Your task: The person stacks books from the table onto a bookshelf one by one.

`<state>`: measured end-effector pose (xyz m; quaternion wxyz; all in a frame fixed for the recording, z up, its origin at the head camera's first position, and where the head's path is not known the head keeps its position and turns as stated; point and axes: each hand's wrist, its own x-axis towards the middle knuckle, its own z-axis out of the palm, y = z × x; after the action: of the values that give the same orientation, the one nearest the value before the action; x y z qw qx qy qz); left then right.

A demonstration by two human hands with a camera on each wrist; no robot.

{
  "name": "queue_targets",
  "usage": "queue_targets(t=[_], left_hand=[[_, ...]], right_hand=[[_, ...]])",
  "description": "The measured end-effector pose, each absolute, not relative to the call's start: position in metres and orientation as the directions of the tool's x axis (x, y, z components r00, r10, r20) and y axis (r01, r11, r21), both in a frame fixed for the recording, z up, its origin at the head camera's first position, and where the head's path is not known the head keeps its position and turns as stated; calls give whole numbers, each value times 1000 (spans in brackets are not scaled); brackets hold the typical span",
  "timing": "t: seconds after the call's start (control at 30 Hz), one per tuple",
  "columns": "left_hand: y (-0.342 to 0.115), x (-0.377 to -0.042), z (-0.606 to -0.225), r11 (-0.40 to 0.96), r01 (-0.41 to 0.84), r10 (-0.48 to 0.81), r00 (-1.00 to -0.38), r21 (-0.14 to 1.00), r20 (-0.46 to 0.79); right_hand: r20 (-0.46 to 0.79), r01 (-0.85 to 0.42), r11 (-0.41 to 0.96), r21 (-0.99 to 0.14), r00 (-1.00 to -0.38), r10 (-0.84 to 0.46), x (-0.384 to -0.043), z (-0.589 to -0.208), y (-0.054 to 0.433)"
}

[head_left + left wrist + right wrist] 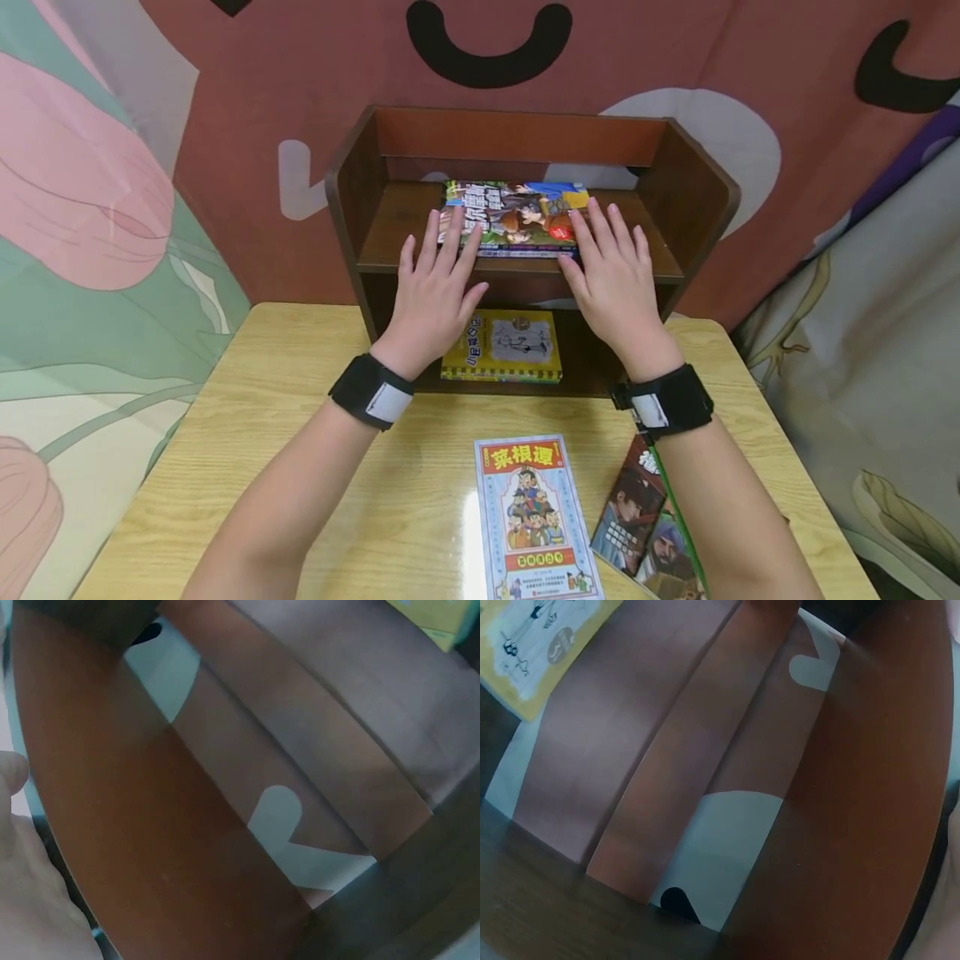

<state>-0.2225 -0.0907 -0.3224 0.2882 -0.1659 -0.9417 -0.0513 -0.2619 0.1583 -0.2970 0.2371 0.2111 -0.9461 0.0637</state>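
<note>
Flat on the upper board of a dark brown wooden shelf [705,183] lies a small stack of comic-style books [517,212], spines toward me. My left hand [431,304] rests with its fingers extended over the stack's left front corner. At the right front corner, the straight fingers of my right hand [615,283] lie along the books' edge, with its thumb by the spines. In the left wrist view, part of the left hand [34,892] shows at the left edge; in the right wrist view, a sliver of the right hand [937,907] shows at the right edge.
A yellow book [517,346] lies on the lower shelf level. On the light wood table [315,500] in front are a blue-bordered book [534,517] and a darker illustrated book [630,517], partly covered by my right forearm. A printed curtain [262,125] hangs behind.
</note>
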Motion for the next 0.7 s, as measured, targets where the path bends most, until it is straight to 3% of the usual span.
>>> queue_targets(t=[0.17,0.7], left_hand=[[-94,-209,-337,940,339,298,-762,-38,575],[-84,-146,-401,914,399,392,-825,-72,406]], right_hand=[[473,-417,909,-18,-804,-360,-244,-310,168],[459,-496,868,26,-765,-451,-180,-363,189]])
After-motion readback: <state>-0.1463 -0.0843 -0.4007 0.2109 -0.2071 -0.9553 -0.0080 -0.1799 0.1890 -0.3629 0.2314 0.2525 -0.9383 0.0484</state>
